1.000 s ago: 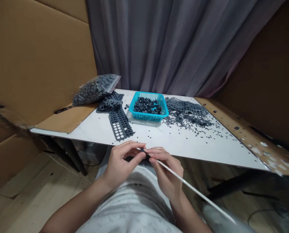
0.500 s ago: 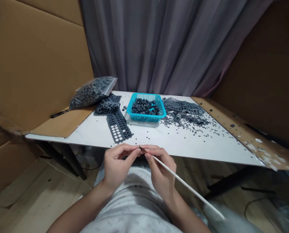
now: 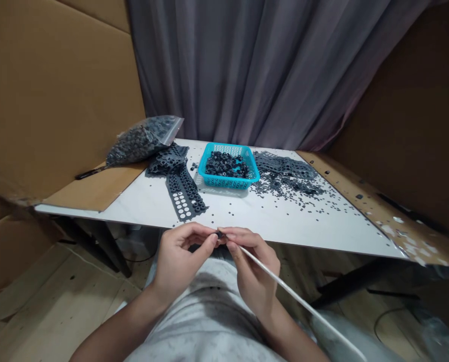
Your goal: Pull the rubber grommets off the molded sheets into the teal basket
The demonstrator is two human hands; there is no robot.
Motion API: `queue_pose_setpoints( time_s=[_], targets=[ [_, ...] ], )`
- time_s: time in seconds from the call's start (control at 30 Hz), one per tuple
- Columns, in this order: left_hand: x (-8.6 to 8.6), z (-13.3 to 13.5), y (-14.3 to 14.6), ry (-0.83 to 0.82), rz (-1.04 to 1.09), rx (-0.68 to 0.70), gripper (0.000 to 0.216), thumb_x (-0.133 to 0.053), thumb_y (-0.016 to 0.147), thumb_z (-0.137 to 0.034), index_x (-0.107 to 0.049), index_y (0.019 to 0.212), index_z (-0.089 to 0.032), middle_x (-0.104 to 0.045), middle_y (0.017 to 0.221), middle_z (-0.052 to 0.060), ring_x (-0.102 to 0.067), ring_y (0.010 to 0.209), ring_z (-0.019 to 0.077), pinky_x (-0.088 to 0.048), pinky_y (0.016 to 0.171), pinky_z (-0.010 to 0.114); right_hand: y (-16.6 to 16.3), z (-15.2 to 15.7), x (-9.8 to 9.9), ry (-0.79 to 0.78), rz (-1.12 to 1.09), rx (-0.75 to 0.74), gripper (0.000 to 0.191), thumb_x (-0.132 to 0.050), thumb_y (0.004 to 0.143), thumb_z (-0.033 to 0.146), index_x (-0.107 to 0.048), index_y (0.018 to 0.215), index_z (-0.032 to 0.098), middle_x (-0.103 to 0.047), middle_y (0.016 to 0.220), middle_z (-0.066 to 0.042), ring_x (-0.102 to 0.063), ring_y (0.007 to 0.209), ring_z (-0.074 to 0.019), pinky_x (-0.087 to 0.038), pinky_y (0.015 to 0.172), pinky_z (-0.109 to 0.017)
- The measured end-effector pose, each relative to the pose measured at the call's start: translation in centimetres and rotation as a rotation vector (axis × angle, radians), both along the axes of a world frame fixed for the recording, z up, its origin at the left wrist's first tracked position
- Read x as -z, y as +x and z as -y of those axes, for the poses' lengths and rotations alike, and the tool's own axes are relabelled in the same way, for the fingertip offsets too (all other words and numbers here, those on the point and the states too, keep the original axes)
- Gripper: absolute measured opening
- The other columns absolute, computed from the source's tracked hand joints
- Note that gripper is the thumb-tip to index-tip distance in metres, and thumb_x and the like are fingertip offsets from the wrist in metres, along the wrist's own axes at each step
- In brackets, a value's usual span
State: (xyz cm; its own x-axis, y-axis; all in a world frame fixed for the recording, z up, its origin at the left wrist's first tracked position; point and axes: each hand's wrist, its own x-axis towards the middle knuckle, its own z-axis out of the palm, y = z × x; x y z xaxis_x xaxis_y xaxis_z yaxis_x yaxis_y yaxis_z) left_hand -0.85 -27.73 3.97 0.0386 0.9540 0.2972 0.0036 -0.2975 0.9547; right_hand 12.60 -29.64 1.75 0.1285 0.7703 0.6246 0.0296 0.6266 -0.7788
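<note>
Just in front of the table edge, my left hand [image 3: 184, 256] pinches a small black ring-shaped piece [image 3: 218, 234] between thumb and fingers. My right hand [image 3: 256, 271] is closed on a thin white stick [image 3: 303, 302], which slants down to the lower right. The stick's near end meets the black piece at the fingertips; whether it goes through the piece I cannot tell. Beyond my hands lies a black perforated sheet [image 3: 184, 187] with round pieces in it and a patch of open holes. A blue basket [image 3: 230, 182] holds many loose black pieces.
A zip bag [image 3: 141, 140] full of black bits leans at the back left, by a dark-handled tool [image 3: 90, 173]. Another perforated sheet [image 3: 284, 165] and scattered black scraps [image 3: 284, 187] cover the right side of the white table [image 3: 133, 205]. Cardboard walls [image 3: 58, 90] flank it.
The black piece between my fingertips now shows more fully. My right hand has shifted slightly right, and the stick's far end has swung down and to the right.
</note>
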Motion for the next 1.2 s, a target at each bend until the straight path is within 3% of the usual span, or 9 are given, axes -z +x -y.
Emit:
queue_pose_setpoints(
  time_s=[0.3, 0.43, 0.6, 0.87, 1.2],
  targets=[
    [0.6, 0.2, 0.4, 0.012, 0.062, -0.043, 0.005, -0.066, 0.077, -0.017, -0.066, 0.072, -0.016, -0.070, 0.066, 0.000, -0.068, 0.060, 0.0133, -0.056, 0.059, 0.021, -0.3, -0.1, 0.1, -0.027, -0.105, 0.075, 0.015, -0.056, 0.088, 0.012, -0.064, 0.092, 0.023, -0.070, 0.097, -0.006, -0.068, 0.095, -0.0188, -0.057, 0.078, -0.033],
    [0.5, 0.4, 0.5, 0.027, 0.082, -0.022, 0.004, -0.066, 0.076, -0.015, -0.066, 0.072, -0.016, -0.069, 0.065, -0.001, -0.067, 0.058, 0.0119, -0.055, 0.057, 0.019, 0.2, -0.3, -0.3, -0.125, -0.207, -0.070, 0.009, -0.060, 0.086, 0.016, -0.066, 0.085, 0.023, -0.072, 0.096, -0.003, -0.069, 0.091, -0.0154, -0.058, 0.075, -0.027],
    [0.3, 0.5, 0.5, 0.008, 0.098, -0.020, 0.003, -0.067, 0.074, -0.015, -0.068, 0.072, -0.017, -0.070, 0.066, -0.001, -0.066, 0.059, 0.0106, -0.054, 0.057, 0.017, 0.9, -0.2, -0.5, -0.200, -0.250, -0.236, 0.007, -0.065, 0.084, 0.019, -0.069, 0.084, 0.025, -0.074, 0.098, -0.001, -0.068, 0.096, -0.0143, -0.055, 0.085, -0.027],
    [0.2, 0.5, 0.7, -0.003, 0.111, -0.022, 0.005, -0.067, 0.073, -0.014, -0.066, 0.069, -0.017, -0.069, 0.064, -0.002, -0.064, 0.059, 0.0100, -0.053, 0.057, 0.016, 0.8, 0.0, -1.4, -0.139, -0.180, -0.182, 0.013, -0.065, 0.082, 0.012, -0.070, 0.082, 0.023, -0.075, 0.090, -0.002, -0.070, 0.087, -0.0143, -0.057, 0.079, -0.026],
    [0.4, 0.4, 0.7, -0.011, 0.121, 0.006, 0.004, -0.067, 0.075, -0.015, -0.065, 0.071, -0.016, -0.069, 0.065, -0.001, -0.065, 0.059, 0.0103, -0.054, 0.059, 0.017, 0.8, 0.0, -0.5, -0.044, -0.109, -0.144, 0.018, -0.060, 0.084, 0.008, -0.067, 0.088, 0.024, -0.073, 0.095, -0.003, -0.068, 0.091, -0.0156, -0.057, 0.077, -0.028]
  ],
)
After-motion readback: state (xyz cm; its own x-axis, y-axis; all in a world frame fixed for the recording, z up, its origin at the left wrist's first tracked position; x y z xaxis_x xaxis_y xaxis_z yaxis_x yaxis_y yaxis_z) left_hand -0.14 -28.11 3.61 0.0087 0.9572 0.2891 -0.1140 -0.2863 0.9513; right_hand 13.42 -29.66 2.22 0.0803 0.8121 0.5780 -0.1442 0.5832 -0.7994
